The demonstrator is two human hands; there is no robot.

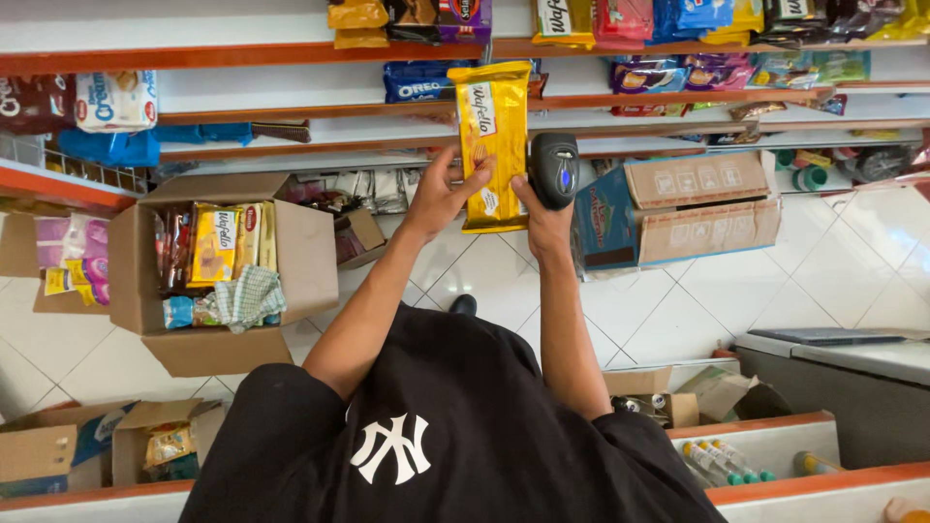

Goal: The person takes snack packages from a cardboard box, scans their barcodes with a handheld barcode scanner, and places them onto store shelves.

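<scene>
While the left hand pinches a yellow wafer pack by its lower edge, fingers closed on it, the right hand wraps shut around a black scanner just beside the pack. Both are raised before the shelves, above the open box on the floor.

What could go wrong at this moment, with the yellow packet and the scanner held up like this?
1. The left hand pinches the yellow wafer packet only at its lower edge, so it might slip and fall to the tiled floor.
2. The right hand holds the black scanner close beside the packet; a bump may knock either loose.
</scene>
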